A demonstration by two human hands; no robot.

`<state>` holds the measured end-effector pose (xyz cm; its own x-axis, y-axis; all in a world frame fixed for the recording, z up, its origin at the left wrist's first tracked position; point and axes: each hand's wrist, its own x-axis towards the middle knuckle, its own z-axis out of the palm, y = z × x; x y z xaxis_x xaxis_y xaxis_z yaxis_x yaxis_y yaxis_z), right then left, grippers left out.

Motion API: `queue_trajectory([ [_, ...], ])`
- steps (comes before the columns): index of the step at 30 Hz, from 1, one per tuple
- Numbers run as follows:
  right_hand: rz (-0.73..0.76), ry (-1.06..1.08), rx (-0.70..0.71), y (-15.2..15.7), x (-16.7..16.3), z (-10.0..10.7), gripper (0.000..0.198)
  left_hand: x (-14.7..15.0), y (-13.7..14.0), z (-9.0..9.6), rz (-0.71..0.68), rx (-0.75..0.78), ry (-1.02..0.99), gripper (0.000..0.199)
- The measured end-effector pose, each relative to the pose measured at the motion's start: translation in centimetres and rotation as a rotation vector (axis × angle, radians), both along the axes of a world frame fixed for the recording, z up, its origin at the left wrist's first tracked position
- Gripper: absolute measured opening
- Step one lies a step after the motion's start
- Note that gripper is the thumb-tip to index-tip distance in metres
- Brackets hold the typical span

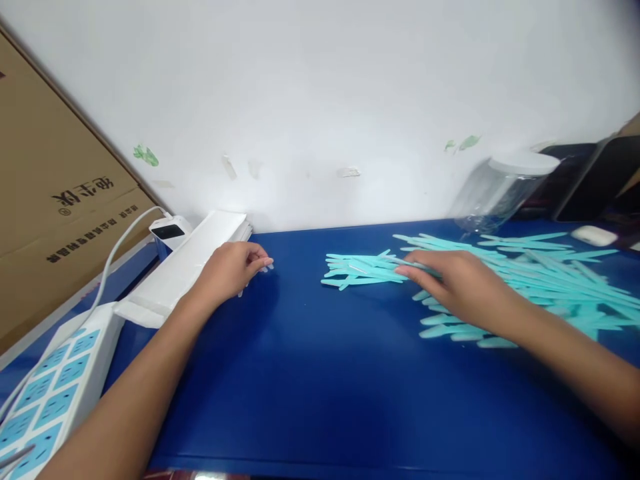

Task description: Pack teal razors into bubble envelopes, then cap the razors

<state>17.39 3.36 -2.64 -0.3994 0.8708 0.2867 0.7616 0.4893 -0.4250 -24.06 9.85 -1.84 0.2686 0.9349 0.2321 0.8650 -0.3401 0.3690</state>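
My left hand [230, 270] is closed in a pinch above the blue table, beside a white box. Small pale, translucent bits show at and below its fingertips, too small to name. My right hand [457, 283] is slightly blurred and pinches a thin teal stick [423, 267] between thumb and fingers. Its tip points left, over a small pile of teal sticks [357, 270]. Under and behind that hand spreads a larger heap of similar flat teal sticks [545, 273], partly hidden by my hand and forearm.
At the left are the long white box [193, 250], a small white device with a dark screen [170, 231], a power strip [70, 360] with a cable, and a large cardboard carton [60, 167]. A clear jar with a white lid [505, 187] stands at the back right, against the wall.
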Motion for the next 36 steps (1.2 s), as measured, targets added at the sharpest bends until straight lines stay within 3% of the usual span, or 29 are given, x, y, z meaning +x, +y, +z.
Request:
queue_trajectory([
  [2, -0.002, -0.069, -0.01, 0.0, -0.3, -0.3, 0.049, -0.7, 0.3, -0.3, -0.003, 0.02, 0.097, 0.029],
  [5, 0.02, -0.089, 0.002, -0.2, -0.6, -0.5, 0.048, -0.1, 0.1, -0.5, -0.022, 0.176, 0.189, 0.033],
  [8, 0.05, -0.089, 0.032, -0.5, -0.9, -0.6, 0.045, 2.5, -1.3, -0.5, -0.099, 0.298, 0.079, 0.035],
  [13, 0.13, -0.083, 0.057, -1.4, -1.8, -0.6, 0.039, 8.6, -5.5, -1.1, -0.364, 0.071, -0.302, 0.028],
  [17, 0.202, -0.061, 0.07, -2.1, -2.5, -0.7, 0.035, 10.5, -7.1, -1.7, -0.468, 0.019, -0.376, 0.027],
  [22, 0.232, -0.038, 0.018, -2.4, -2.8, -0.7, 0.033, 9.9, -6.5, -1.9, -0.434, -0.234, -0.464, 0.021],
  [29, 0.209, -0.043, 0.013, -2.0, -2.7, -0.7, 0.033, 10.4, -6.3, -2.0, -0.395, -0.349, -0.646, 0.025],
  [32, 0.141, -0.103, 0.148, -1.4, -2.4, -1.1, 0.034, 10.3, -5.8, -2.6, -0.33, -0.355, -0.659, 0.03],
  [36, 0.021, -0.213, 0.325, -0.6, -1.3, -1.4, 0.036, 9.9, -5.1, -3.6, -0.262, -0.237, -0.491, 0.033],
])
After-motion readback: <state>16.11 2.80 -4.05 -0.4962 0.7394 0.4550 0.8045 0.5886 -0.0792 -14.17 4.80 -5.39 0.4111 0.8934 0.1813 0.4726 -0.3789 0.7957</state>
